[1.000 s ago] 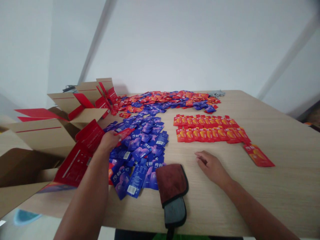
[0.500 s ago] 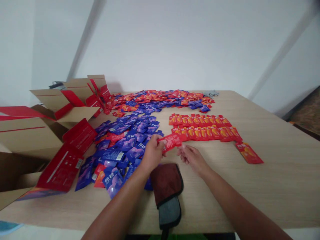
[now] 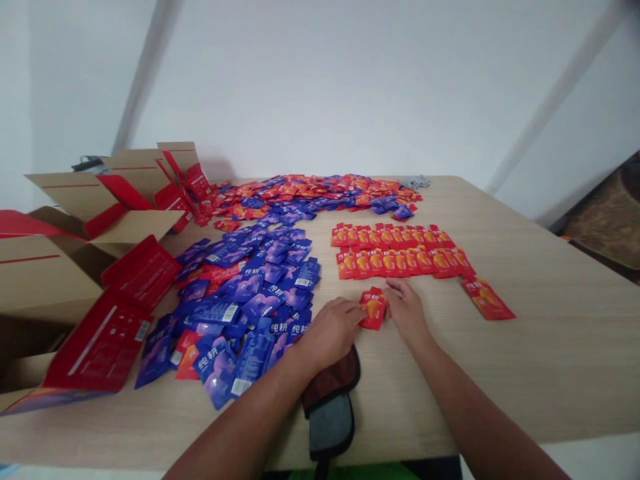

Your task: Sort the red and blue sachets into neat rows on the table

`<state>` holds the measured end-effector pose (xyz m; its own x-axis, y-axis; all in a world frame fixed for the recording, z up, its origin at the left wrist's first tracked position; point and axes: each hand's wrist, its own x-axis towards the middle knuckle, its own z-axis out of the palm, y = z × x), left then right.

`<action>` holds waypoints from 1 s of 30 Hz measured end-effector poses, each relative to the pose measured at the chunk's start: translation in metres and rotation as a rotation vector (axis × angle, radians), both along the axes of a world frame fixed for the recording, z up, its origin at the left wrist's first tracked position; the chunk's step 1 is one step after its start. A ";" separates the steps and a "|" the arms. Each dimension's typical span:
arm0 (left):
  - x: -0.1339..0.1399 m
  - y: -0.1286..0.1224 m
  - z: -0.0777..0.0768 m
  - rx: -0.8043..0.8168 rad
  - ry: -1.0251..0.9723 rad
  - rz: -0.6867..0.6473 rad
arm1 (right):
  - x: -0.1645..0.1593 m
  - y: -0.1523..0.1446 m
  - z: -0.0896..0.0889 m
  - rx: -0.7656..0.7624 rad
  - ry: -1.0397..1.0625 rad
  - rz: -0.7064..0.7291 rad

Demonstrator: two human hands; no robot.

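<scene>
A small red spouted pouch with an orange fruit print stands between my two hands at the middle of the table, its front facing me. My left hand is closed, its fingertips on the pouch's left edge. At the right edge, my right hand pinches the pouch near its upper corner. Beyond it lie two overlapping rows of matching red pouches, a back row and a front row. A single red pouch lies apart to the right. Blue pouches are heaped left of my hands.
Open cardboard boxes with red flaps crowd the left side. A long mixed heap of red and blue pouches runs along the back. A grey cloth lies behind it. A brown and grey padded item sits under my left wrist.
The red pouch has come down and right towards me and turned from its plain back to its fruit-print front. My left hand moved right with it; my right hand closed on its right edge.
</scene>
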<state>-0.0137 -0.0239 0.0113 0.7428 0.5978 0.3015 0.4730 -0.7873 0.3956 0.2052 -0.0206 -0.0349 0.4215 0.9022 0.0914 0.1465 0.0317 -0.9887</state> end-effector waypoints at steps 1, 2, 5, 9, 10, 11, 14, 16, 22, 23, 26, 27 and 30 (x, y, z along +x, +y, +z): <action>0.001 0.000 0.001 -0.001 0.033 -0.030 | 0.005 -0.001 0.002 0.011 -0.193 -0.063; 0.001 0.001 0.002 -0.001 0.061 -0.049 | 0.009 -0.001 0.005 0.039 -0.365 -0.115; 0.002 0.002 0.001 -0.010 0.083 -0.077 | 0.011 -0.002 0.021 0.162 -0.708 -0.049; 0.000 0.003 -0.003 -0.040 -0.001 -0.061 | -0.009 -0.006 0.030 0.098 -1.034 0.203; -0.001 0.003 -0.005 -0.048 -0.029 -0.025 | -0.015 -0.008 0.026 0.053 -1.103 0.236; -0.002 0.003 -0.007 -0.058 -0.059 0.019 | -0.021 -0.011 0.021 0.009 -1.162 0.258; -0.004 0.005 -0.011 -0.101 -0.149 0.117 | -0.031 -0.018 0.000 -0.076 -1.266 0.273; -0.005 0.006 -0.014 -0.127 -0.183 0.136 | -0.031 -0.019 -0.010 -0.098 -1.283 0.289; -0.004 0.007 -0.014 -0.164 -0.187 0.134 | -0.027 -0.013 -0.009 -0.116 -1.286 0.393; -0.004 0.007 -0.014 -0.169 -0.196 0.138 | -0.026 -0.012 -0.007 -0.123 -1.286 0.400; -0.004 0.007 -0.013 -0.171 -0.212 0.156 | -0.021 -0.013 -0.003 -0.105 -1.275 0.454; -0.004 0.008 -0.013 -0.165 -0.208 0.166 | -0.019 -0.014 -0.002 -0.088 -1.266 0.477; -0.005 0.008 -0.013 -0.149 -0.205 0.190 | -0.013 -0.019 -0.004 -0.071 -1.229 0.462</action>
<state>-0.0186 -0.0159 -0.0018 0.5461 0.7691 0.3321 0.5045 -0.6184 0.6026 0.1919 -0.0392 -0.0387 -0.2489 0.9586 0.1382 0.9360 0.2747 -0.2200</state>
